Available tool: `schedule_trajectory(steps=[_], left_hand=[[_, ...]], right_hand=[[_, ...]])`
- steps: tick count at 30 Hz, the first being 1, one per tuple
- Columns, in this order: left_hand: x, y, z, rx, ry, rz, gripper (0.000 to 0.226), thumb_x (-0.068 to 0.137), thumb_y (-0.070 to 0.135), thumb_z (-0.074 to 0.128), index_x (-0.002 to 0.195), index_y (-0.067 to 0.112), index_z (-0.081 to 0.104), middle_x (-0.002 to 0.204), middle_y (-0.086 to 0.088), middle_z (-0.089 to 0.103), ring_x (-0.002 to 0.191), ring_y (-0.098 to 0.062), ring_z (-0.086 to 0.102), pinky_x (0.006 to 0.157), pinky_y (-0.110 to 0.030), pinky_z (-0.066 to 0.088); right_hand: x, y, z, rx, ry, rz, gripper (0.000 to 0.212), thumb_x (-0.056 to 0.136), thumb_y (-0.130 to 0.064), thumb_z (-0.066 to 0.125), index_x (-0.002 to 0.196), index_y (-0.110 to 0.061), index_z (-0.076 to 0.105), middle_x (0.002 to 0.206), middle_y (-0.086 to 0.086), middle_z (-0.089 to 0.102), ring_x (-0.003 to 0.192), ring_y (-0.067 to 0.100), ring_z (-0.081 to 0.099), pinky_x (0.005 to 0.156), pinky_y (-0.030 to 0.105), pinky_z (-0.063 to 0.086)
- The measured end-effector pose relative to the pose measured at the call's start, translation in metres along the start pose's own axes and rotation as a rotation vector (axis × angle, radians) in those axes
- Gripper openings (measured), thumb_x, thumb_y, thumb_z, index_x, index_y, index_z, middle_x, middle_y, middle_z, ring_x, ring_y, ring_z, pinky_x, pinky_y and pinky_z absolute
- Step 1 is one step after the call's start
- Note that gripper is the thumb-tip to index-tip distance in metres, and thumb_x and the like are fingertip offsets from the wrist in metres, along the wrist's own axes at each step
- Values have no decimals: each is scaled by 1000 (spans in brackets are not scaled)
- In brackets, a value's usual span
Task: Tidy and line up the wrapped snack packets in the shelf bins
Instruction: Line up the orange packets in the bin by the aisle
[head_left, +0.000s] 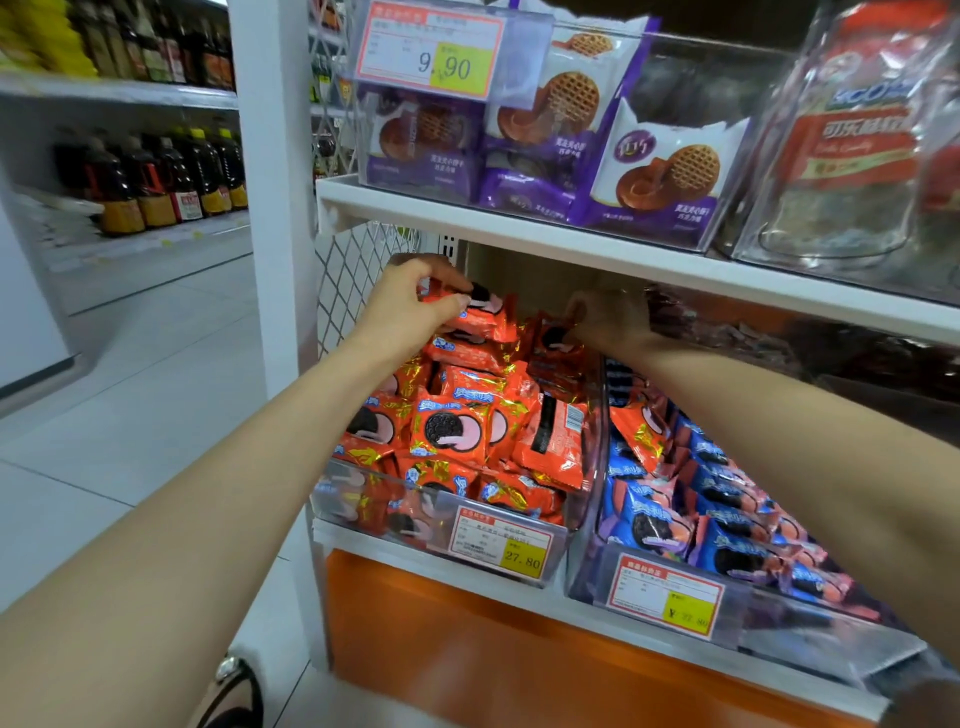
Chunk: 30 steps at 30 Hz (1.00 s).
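Centre of the frame, on the lower shelf (363, 543): the left hand (415, 299) pinches an orange packet (480, 314) by its top edge, thumb and fingertips closed on it, atop the heap of orange packets (457, 426) in the left clear bin (337, 499). Just right of it, in shadow, the right hand (610, 319) curls its fingers on a second orange packet (553, 343) at the bin's back. Blue packets (675, 519) fill the neighbouring bin (769, 608) at lower right, with a stray orange packet (639, 431) lying on top of them.
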<state>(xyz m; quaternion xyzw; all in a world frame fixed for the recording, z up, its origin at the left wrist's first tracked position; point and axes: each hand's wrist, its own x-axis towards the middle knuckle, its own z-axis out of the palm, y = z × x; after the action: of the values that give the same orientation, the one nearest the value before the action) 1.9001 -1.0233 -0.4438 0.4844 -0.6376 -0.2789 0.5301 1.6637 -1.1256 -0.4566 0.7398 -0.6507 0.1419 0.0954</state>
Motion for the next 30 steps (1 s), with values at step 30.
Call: schedule_trajectory(steps=[30], left_hand=[[6,-21,18,869,-183,16,66,82,56,58,130,11,48,132,-14,52,124,-33,41,98,-38,34]], right_hand=[[-14,11,-27,656,-158,50,41,76,-3,74,113,3,61,104,10,60,84,12,57,66,4,40]])
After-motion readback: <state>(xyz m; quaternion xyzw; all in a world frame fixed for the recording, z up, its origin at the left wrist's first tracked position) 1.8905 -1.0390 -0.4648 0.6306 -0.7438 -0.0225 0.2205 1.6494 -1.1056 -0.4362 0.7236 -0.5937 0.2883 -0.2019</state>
